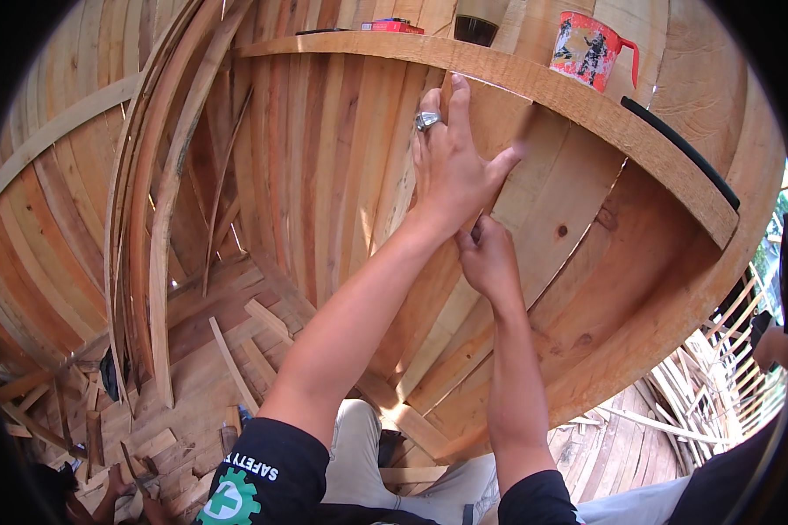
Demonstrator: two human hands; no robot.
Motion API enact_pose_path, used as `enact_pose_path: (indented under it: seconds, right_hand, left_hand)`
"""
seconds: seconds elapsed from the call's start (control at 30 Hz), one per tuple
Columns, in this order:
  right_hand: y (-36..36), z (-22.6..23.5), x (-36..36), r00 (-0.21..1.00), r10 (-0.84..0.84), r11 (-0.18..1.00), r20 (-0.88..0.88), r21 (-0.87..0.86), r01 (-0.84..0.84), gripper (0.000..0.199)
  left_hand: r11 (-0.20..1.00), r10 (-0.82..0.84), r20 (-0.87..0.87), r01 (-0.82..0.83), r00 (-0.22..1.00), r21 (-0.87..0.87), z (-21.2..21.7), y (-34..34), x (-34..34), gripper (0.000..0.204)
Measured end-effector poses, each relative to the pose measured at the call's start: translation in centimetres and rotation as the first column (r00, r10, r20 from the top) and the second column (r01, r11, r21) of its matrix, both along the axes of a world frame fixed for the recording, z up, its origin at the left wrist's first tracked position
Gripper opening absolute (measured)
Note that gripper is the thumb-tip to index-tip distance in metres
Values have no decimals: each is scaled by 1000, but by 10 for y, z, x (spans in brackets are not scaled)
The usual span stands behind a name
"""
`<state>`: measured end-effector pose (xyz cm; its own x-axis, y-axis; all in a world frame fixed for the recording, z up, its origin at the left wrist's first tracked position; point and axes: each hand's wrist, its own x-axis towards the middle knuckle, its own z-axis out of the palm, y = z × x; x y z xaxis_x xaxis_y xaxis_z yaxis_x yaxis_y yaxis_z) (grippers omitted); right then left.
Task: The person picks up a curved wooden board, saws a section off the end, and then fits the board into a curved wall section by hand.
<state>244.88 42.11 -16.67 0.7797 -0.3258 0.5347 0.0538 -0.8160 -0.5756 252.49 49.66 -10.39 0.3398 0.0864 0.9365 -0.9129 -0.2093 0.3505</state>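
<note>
A short wooden board point(496, 109) stands against the planked wall, its upper end up at the underside of a curved wooden beam point(346, 44). My left hand point(453, 162), with a ring on one finger, lies on this board with fingers stretched upward and the thumb out to the right. Just below it, my right hand point(490, 261) has its fingers closed at the board's lower end. The fingertips there are partly hidden, but they appear to grip the board's edge.
On the beam stand a red printed mug point(587, 54), a dark-filled glass point(476, 30), a small red box point(394, 27) and a black strip point(681, 149). Long bent wood strips point(162, 227) lean at left. Offcuts point(258, 359) litter the floor. A co-worker's hands point(123, 486) show lower left; another person point(772, 347) is at right.
</note>
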Motion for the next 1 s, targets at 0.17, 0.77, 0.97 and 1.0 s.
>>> enact_pose_path:
  seconds: [0.17, 0.77, 0.97, 1.0]
  right_hand:
    - [5, 3, -8, 1000, -27, 999, 13, -37, 27, 21]
    - [2, 0, -1, 995, -98, 989, -14, -116, 95, 26]
    - [6, 9, -7, 995, -87, 985, -55, -154, 77, 25]
    - [6, 5, -5, 995, -84, 985, -61, -158, 73, 25]
  left_hand:
    - [999, -32, 16, 32, 999, 5, -2, -1, -3, 106]
    - [996, -52, -25, 54, 998, 68, 4, 5, 0, 102]
    - [997, -20, -32, 22, 999, 78, 5, 9, -4, 102]
    - [998, -29, -8, 30, 1000, 64, 4, 9, -3, 102]
